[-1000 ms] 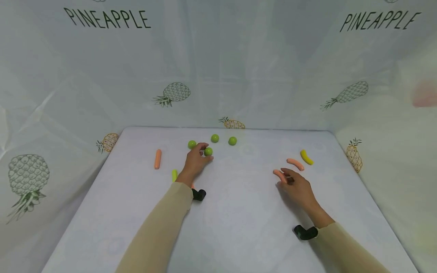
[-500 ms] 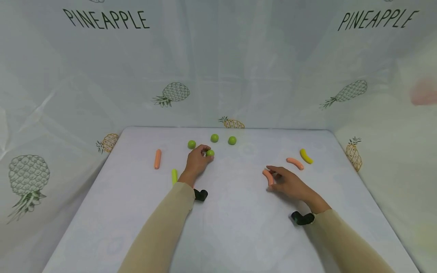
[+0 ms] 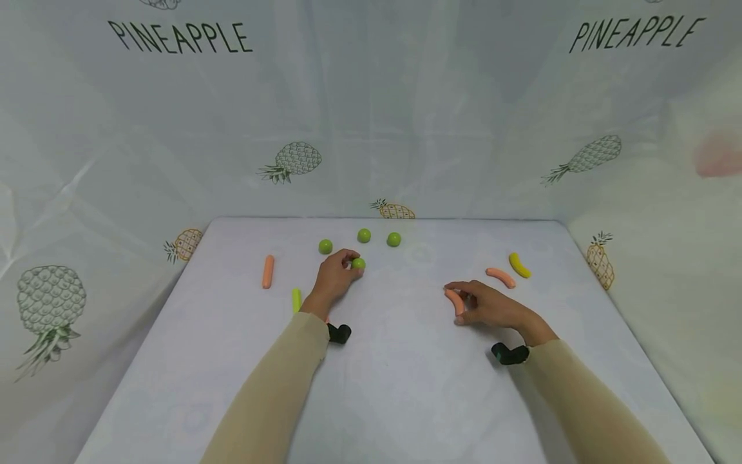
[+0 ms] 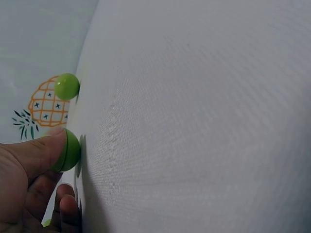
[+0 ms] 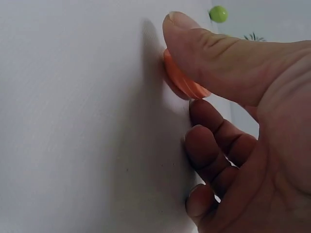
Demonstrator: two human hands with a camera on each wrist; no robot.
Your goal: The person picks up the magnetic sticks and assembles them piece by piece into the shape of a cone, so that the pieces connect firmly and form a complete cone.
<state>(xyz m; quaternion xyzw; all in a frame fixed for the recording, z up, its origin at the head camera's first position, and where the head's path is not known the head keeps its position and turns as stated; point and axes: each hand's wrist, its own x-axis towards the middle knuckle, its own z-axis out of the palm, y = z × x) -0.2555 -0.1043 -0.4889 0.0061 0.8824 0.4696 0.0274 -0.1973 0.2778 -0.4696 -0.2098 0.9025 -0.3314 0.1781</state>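
My left hand (image 3: pixel 336 277) pinches a small green ball (image 3: pixel 359 264) between thumb and fingers, close over the white table. In the left wrist view the thumb lies against this ball (image 4: pixel 72 151), which has a seam round it. Off to the right, my right hand (image 3: pixel 489 305) pinches a curved orange toy sausage (image 3: pixel 455 301) by its two ends. The right wrist view has the sausage (image 5: pixel 182 80) partly covered by the thumb, its underside close to the tabletop. The other right fingers are bent beside it.
Three more green balls (image 3: pixel 364 235) lie near the table's back edge. A straight orange stick (image 3: pixel 268 271) and a yellow-green stick (image 3: pixel 296 299) lie at left. Another orange sausage (image 3: pixel 501 277) and a yellow banana-shaped piece (image 3: pixel 520 265) lie at right. Pineapple-printed sheeting (image 3: pixel 440 129) surrounds the table.
My right hand has moved left with the orange toy sausage and turned it more upright in the head view. My left hand has shifted the green ball slightly right and nearer.
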